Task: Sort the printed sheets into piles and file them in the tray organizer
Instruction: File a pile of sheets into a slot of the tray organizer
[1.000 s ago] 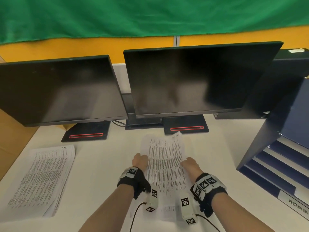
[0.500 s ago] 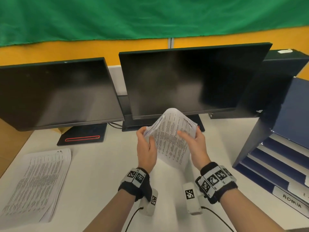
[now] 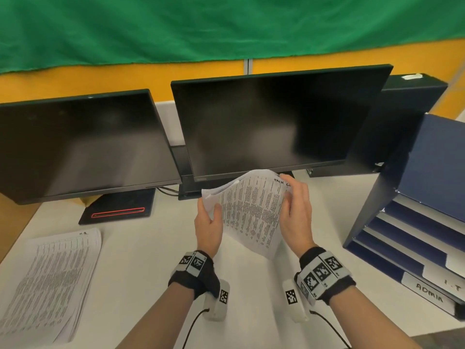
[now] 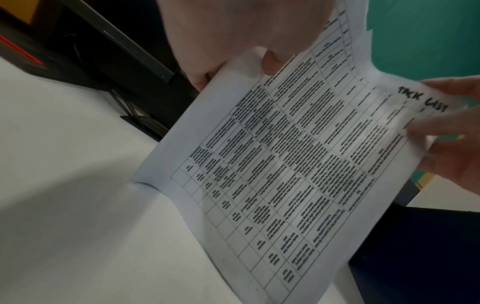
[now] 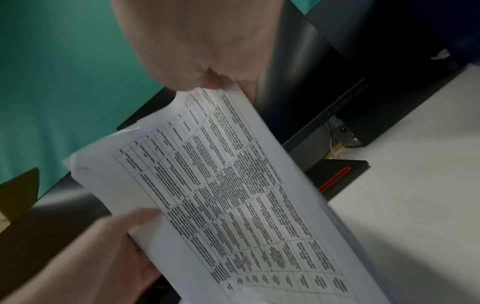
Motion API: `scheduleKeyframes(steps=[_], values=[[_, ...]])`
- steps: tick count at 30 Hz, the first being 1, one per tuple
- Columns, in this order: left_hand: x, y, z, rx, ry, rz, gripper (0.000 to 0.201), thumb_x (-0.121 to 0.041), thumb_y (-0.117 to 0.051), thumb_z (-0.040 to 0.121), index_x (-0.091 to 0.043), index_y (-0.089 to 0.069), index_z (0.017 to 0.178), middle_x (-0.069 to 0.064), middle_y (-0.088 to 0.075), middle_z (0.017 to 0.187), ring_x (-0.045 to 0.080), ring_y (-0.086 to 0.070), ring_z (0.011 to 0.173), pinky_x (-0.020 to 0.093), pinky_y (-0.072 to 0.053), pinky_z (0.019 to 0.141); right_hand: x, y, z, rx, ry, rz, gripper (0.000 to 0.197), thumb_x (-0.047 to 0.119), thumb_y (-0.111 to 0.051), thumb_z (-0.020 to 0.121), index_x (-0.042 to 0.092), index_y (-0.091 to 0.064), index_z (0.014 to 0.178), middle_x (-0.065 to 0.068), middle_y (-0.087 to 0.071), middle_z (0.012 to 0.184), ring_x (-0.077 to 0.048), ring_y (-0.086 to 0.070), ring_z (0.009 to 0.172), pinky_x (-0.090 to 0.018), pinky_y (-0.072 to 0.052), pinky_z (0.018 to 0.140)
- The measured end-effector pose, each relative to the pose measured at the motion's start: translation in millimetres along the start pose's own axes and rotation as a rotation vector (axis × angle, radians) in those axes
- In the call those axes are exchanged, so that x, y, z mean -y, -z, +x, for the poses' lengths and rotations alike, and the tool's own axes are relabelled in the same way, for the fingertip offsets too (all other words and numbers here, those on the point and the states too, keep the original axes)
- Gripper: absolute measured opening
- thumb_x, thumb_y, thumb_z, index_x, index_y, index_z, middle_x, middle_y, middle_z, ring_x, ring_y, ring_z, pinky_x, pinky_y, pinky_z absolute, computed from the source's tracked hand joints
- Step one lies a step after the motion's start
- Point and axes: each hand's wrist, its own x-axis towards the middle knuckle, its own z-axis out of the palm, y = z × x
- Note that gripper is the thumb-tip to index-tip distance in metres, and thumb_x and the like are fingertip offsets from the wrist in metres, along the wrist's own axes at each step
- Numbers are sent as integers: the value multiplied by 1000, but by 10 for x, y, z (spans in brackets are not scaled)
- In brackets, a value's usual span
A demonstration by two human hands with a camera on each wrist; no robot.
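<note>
Both hands hold a small sheaf of printed sheets upright above the middle of the white desk, in front of the right-hand monitor. The left hand grips the sheaf's left edge, thumb on the printed face and fingers curled behind; the right hand pinches the right edge near the top corner. The paper bows between them, its top curling over.

The head view alone shows the wider layout: a second pile of printed sheets lying flat at the desk's front-left corner, headed with a handwritten mark, and the dark blue tray organizer at the right edge, its lower shelves tagged "ADMIN" and "I.T". A second monitor stands at the back left.

The left wrist view shows what the head view only hints at: a ruled table of text and a handwritten heading at the sheaf's top right corner, where the right hand's fingertips clamp the paper. It also shows the bottom corner touching or nearly touching the desk; which, I cannot tell. The right wrist view shows the separate edges of several sheets and the left thumb pressed on the margin.
</note>
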Motion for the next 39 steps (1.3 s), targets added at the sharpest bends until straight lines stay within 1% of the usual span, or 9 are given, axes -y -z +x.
scheduleKeyframes(steps=[3,7,12,18,23,28,32,36,39], values=[[125,-1,15,29,23,49,18,-23,-43,99,-29,-37,114,-8,-56,98,10,-56,88,16,-43,72,12,17,-10,5,-5,-22,28,16,-48,94,17,-45,122,4,-42,114,-2,-48,100,-17,-50,83],[166,-34,22,77,21,105,23,-17,-33,102,-16,-42,123,1,-54,107,12,-54,91,8,-39,67,85,52,-50,72,-35,-36,52,18,-47,95,26,-27,142,7,-37,116,-3,-45,105,-11,-42,83],[118,-125,-22,63,19,104,31,-19,-32,102,-15,-45,129,0,-58,111,14,-57,95,21,-44,79,91,123,-139,-61,-284,252,56,26,-46,97,36,-16,143,28,-42,102,20,-52,94,2,-42,63],[-20,-509,-280,311,-125,257,17,-20,-30,101,-23,-41,113,-6,-62,89,13,-61,69,22,-51,59,-490,428,-477,-196,-558,222,25,12,-35,98,21,-42,120,8,-57,100,-21,-58,97,-28,-49,78],[54,-987,-676,577,-284,437,27,-22,-29,100,-16,-41,123,4,-57,67,20,-53,55,39,-46,53,-897,947,-915,-504,-776,292,41,1,-37,91,19,-51,125,-2,-60,116,-16,-58,100,-41,-50,89],[-97,-1474,-1127,834,-330,417,29,-20,-29,100,-16,-39,127,-2,-52,64,8,-46,51,27,-40,47,-1129,1533,-1327,-775,-945,119,39,6,-37,87,15,-55,120,-8,-60,114,-28,-54,103,-53,-45,96],[-317,-1701,-1351,905,-246,305,28,-18,-28,101,-15,-41,125,-11,-46,63,4,-43,49,14,-34,43,-1128,1915,-1421,-861,-879,36,33,5,-39,83,20,-60,105,-6,-56,104,-24,-51,98,-42,-43,84],[-476,-1870,-1292,919,-55,216,30,-15,-29,97,-16,-47,122,5,-66,95,14,-57,72,33,-50,65,-896,2253,-1273,-793,-723,1,26,2,-43,88,9,-56,108,-6,-58,106,-23,-53,96,-36,-41,82],[-549,-1970,-1179,1004,105,209,32,-16,-32,96,-16,-48,124,-2,-60,117,13,-57,97,24,-47,80,-838,2489,-1159,-734,-749,9,23,3,-48,88,5,-59,108,-9,-60,102,-24,-56,89,-32,-44,76]])
